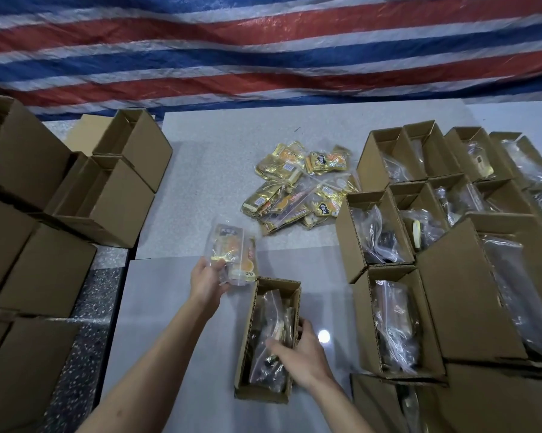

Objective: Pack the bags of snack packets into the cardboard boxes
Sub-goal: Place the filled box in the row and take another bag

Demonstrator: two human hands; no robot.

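Your left hand [205, 281] grips a clear plastic zip bag of gold and orange snack packets [235, 256] by its near end, fingers curled round the plastic, and holds it up above the pale grey table [201, 189], just at eleven o'clock of the open brown cardboard box [268, 339] in front of you. Your right hand [297, 351] rests on that box at its three o'clock side, the thumb laid inside on the clear bag of packets [271, 332] already lying in it and the fingers wrapped over the right wall, so it is holding the box's edge. The box stands long-ways, its top open and its far flap upright. At twelve o'clock from it, farther up the table, lies a loose heap of clear bags filled with gold packets [304, 185], untidy and overlapping. At two to three o'clock stand rows of open cardboard boxes already filled with clear bags [391, 320], packed close together and touching one another, reaching to the right edge of the view. At nine to ten o'clock sit stacks of brown cardboard boxes [38, 214], some open at the top with nothing showing inside them. Behind the table hangs a red, white and blue striped tarpaulin [263, 48]. A speckled dark floor [85, 339] shows between the table and the left stacks.
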